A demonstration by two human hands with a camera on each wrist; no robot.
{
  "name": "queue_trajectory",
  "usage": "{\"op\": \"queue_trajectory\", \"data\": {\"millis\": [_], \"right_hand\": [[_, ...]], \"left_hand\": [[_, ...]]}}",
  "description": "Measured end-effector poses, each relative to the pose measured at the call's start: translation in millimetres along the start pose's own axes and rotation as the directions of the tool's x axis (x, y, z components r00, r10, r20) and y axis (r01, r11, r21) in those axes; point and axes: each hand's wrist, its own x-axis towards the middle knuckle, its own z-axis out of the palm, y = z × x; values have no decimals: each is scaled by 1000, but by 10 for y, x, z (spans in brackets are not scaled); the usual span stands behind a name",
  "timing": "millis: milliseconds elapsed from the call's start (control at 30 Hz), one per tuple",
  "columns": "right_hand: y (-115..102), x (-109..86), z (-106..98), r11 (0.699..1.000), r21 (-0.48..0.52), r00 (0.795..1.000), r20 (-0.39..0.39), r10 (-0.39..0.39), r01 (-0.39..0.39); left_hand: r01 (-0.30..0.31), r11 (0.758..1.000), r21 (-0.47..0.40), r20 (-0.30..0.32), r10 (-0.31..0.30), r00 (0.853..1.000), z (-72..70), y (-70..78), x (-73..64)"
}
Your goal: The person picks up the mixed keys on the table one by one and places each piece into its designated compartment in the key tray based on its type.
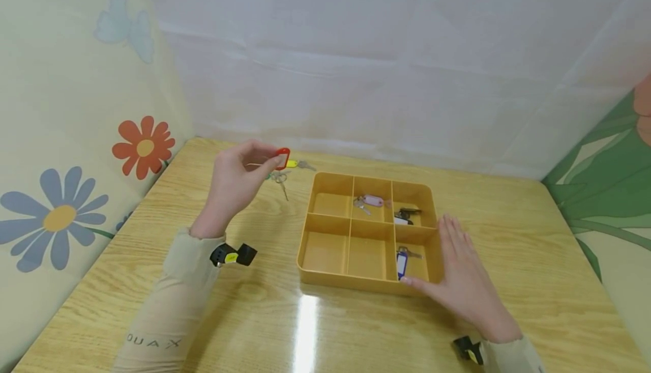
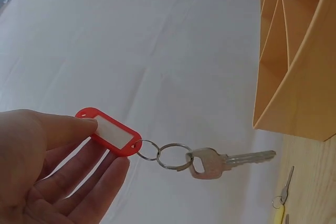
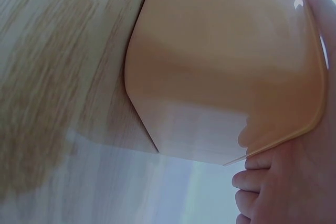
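Observation:
My left hand [image 1: 241,172] pinches a red key tag [image 2: 126,151] with a white label, raised above the table left of the box. From the tag hang two linked metal rings and a silver key [image 2: 210,163]. My right hand [image 1: 469,280] rests against the front right corner of an orange six-compartment box [image 1: 351,282], its fingers straight along the right wall and the thumb at the front rim. Inside the box, a pink-tagged key [image 1: 373,200] lies in the back middle compartment, a black key [image 1: 408,212] with a white-labelled tag back right, and a blue-tagged key [image 1: 402,263] front right.
On the wooden table [image 1: 244,305], behind the left hand, lies a yellow-tagged key [image 1: 292,164], with a bit of green [image 1: 268,176] beside it, mostly hidden. A white cloth wall [image 1: 356,79] stands behind, with flower-patterned panels [image 1: 56,107] at the sides.

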Motion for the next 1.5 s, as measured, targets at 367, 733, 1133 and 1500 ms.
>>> {"op": "queue_trajectory", "data": {"millis": [367, 733, 1133, 1500], "right_hand": [[-27, 3, -31, 1000, -8, 1000, 12, 10, -9], [-3, 2, -11, 1000, -11, 1000, 8, -3, 3], [-9, -3, -6, 1000, -13, 1000, -1, -5, 5], [-1, -4, -6, 1000, -11, 1000, -7, -10, 10]], "left_hand": [[-58, 994, -90, 6, 58, 998, 57, 117, -16], [-95, 990, -107, 24, 98, 995, 101, 184, -23], [-129, 980, -153, 33, 136, 990, 173, 252, -82], [-157, 966, -203, 44, 169, 985, 250, 324, -108]]}}
